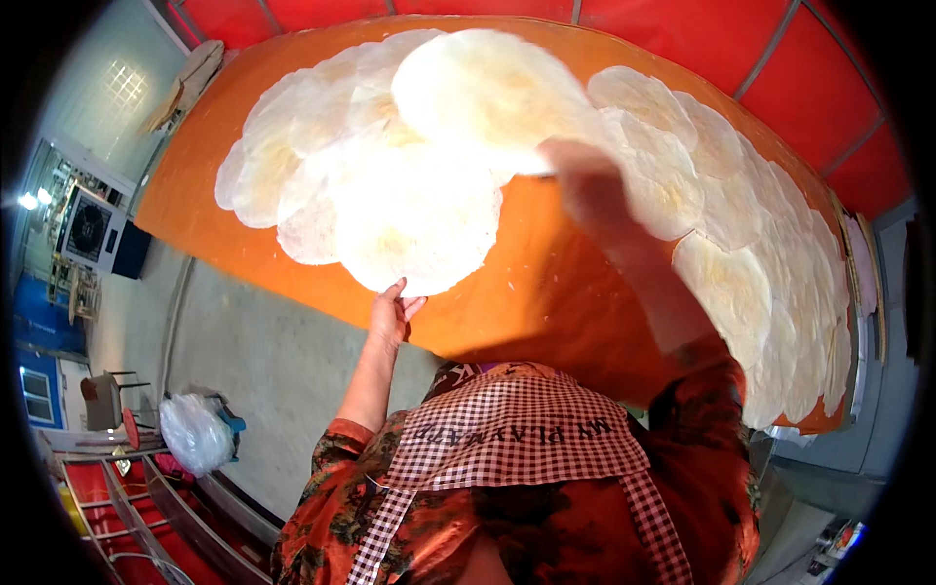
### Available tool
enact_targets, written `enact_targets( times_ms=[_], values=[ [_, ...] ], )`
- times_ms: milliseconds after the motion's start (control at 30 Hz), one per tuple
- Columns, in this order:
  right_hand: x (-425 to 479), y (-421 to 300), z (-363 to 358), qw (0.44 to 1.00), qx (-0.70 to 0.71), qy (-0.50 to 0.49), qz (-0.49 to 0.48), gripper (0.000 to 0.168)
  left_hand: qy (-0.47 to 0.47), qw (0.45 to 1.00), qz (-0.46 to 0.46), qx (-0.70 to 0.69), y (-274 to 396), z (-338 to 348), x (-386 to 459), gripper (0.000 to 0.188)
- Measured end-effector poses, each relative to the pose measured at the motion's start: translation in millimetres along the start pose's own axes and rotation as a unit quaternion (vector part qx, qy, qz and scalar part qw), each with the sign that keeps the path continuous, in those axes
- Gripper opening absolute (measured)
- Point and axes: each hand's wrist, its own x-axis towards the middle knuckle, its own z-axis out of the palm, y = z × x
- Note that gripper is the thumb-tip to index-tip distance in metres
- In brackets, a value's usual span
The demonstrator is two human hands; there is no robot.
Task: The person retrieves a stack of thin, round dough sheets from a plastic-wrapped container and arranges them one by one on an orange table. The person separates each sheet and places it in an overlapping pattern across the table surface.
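My left hand pinches the near edge of a round, thin flatbread sheet at the front of the orange-covered table. Raised over the table, my right hand is blurred and grips the near edge of another large thin round sheet, which is also blurred. Overlapping pale rounds spread over the left part of the table, and more overlapping rounds cover its right side. Strong glare whitens the middle of the left group and hides the edges there.
Red panels stand behind the table. Folded cloth or sacking lies at its far left corner. On the floor at left are a clear plastic bag, a chair and a red-panelled metal frame. A checked apron covers my front.
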Motion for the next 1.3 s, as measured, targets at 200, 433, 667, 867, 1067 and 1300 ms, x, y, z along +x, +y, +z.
enact_targets(
  times_ms=[200,433,667,867,1067,1300],
  values=[
    [-148,81,134,0.988,-0.112,-0.105,0.001,0.038,0.078,0.996,0.051,0.006,-8,14,-12,0.022],
    [-169,78,142,0.984,-0.096,-0.091,0.121,0.048,0.111,0.986,0.12,-0.028,-32,7,-18,0.018],
    [-170,89,150,0.978,-0.024,-0.083,0.19,0.05,0.119,0.982,0.144,-0.014,-35,3,-4,0.015],
    [-181,146,123,0.922,0.113,0.198,0.312,0.053,0.051,0.989,0.136,0.007,-32,-10,7,0.03],
    [-174,219,39,0.723,-0.084,0.167,0.665,0.057,0.058,0.99,0.131,0.01,-28,-16,-35,0.035],
    [-324,464,34,0.757,-0.046,0.175,0.628,0.035,0.006,0.998,0.055,-0.008,-24,21,-15,0.007]
  ],
)
